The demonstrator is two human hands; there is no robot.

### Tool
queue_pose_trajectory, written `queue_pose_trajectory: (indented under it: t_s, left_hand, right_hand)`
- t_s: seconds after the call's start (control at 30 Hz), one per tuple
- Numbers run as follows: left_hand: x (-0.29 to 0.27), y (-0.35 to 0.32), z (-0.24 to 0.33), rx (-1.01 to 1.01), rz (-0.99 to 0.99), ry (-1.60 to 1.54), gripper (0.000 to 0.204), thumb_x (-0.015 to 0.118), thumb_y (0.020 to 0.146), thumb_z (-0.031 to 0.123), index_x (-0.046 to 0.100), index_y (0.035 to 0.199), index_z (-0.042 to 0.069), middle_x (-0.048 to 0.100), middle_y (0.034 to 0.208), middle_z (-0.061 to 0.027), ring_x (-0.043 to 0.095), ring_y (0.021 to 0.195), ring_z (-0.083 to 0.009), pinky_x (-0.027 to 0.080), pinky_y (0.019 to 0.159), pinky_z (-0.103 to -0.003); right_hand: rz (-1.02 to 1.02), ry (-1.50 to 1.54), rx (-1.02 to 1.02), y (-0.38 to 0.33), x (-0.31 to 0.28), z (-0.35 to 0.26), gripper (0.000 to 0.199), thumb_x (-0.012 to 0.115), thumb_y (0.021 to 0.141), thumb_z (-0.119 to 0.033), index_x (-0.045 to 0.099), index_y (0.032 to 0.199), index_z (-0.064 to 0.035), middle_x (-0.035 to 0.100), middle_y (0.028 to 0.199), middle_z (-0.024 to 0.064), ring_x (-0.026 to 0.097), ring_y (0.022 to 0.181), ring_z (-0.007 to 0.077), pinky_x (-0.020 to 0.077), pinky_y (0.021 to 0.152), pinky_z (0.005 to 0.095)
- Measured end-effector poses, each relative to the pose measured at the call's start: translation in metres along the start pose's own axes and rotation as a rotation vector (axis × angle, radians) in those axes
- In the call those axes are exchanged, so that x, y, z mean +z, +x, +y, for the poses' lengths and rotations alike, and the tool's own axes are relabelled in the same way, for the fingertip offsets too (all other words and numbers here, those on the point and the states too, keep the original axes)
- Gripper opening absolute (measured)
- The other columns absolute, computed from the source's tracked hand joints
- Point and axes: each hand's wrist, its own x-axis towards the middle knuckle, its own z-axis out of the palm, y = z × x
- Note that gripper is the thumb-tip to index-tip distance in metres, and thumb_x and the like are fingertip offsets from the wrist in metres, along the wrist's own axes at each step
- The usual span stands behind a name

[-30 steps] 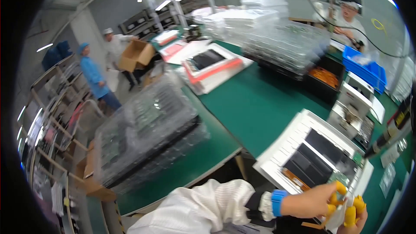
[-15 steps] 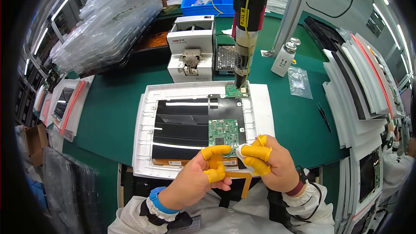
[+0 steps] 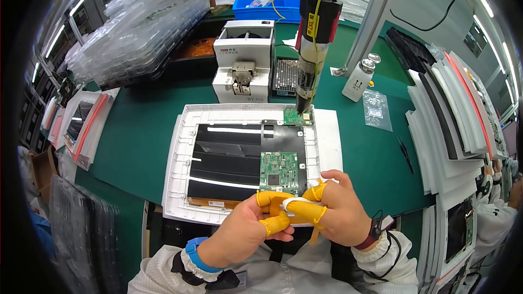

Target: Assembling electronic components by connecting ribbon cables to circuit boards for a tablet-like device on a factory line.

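Yellow finger cots cover several fingertips on both hands. My left hand (image 3: 245,231) pinches an orange flat ribbon cable (image 3: 314,234) whose end hangs below the fingers. Against that cable, my right hand (image 3: 342,212) presses a small white wipe (image 3: 295,200) held between thumb and fingers. Both hands meet over the near edge of a white panel frame (image 3: 173,185) lying on the table. Inside the frame are a black backing (image 3: 226,155), a green circuit board (image 3: 279,167) and a smaller green board (image 3: 295,116) at the far edge. My fingers hide part of the cable.
A hanging electric screwdriver (image 3: 308,60) points down at the small board. Behind the frame stands a white machine (image 3: 243,65) beside a screw tray (image 3: 286,76). To the right are a white bottle (image 3: 358,80), a plastic bag (image 3: 377,110), tweezers (image 3: 405,155) and stacked foam sheets (image 3: 444,130). Clear trays (image 3: 141,38) rise left.
My right hand has moved left with the wipe, bringing it onto the ribbon cable at my left fingertips. The hanging end of the cable has shifted slightly. The view has tilted a little.
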Motion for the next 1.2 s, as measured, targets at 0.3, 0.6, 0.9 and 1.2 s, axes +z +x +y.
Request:
queue_pose_trajectory:
  t_s: [0.3, 0.6, 0.9, 1.2]
  left_hand:
    - [0.009, 0.0, 0.002, 0.07, 0.014, 0.053, 0.036, 0.06, 0.09, 0.0, 0.053, 0.126, -0.001, 0.062, 0.115, -0.0095, 0.064, 0.098, -0.0166, 0.055, 0.086, -0.029]
    - [0.015, -0.001, 0.005, 0.06, 0.019, 0.063, 0.037, 0.061, 0.09, -0.001, 0.052, 0.126, -0.003, 0.06, 0.117, -0.0128, 0.064, 0.101, -0.0206, 0.055, 0.087, -0.033]
    - [0.011, 0.0, 0.003, 0.034, 0.019, 0.109, 0.038, 0.058, 0.092, -0.002, 0.051, 0.129, 0.0, 0.06, 0.119, -0.0095, 0.061, 0.103, -0.0165, 0.054, 0.088, -0.03]
    - [0.01, 0.003, -0.001, 0.016, 0.001, 0.079, 0.038, 0.06, 0.091, 0.0, 0.051, 0.128, 0.0, 0.059, 0.117, -0.0104, 0.062, 0.101, -0.0172, 0.055, 0.086, -0.03]
  right_hand:
    - [-0.046, -0.222, -0.061, 0.003, -0.013, -0.013, 0.039, 0.065, 0.073, -0.012, 0.069, 0.112, -0.0124, 0.054, 0.085, 0.0009, 0.055, 0.077, 0.0163, 0.0383, 0.1, 0.0459]
    - [-0.027, -0.244, -0.069, 0.002, -0.017, -0.014, 0.031, 0.065, 0.072, -0.013, 0.072, 0.102, -0.0121, 0.056, 0.088, 0.001, 0.056, 0.078, 0.0162, 0.0366, 0.101, 0.0458]
    - [-0.05, -0.325, -0.047, 0.002, -0.023, -0.003, 0.029, 0.066, 0.073, -0.015, 0.074, 0.1, -0.0189, 0.058, 0.086, -0.0008, 0.058, 0.075, 0.0161, 0.0357, 0.102, 0.0475]
    - [-0.011, -0.352, -0.027, 0.003, -0.026, -0.004, 0.026, 0.065, 0.074, -0.015, 0.075, 0.098, -0.0184, 0.058, 0.084, -0.0009, 0.056, 0.077, 0.0156, 0.036, 0.1, 0.0471]
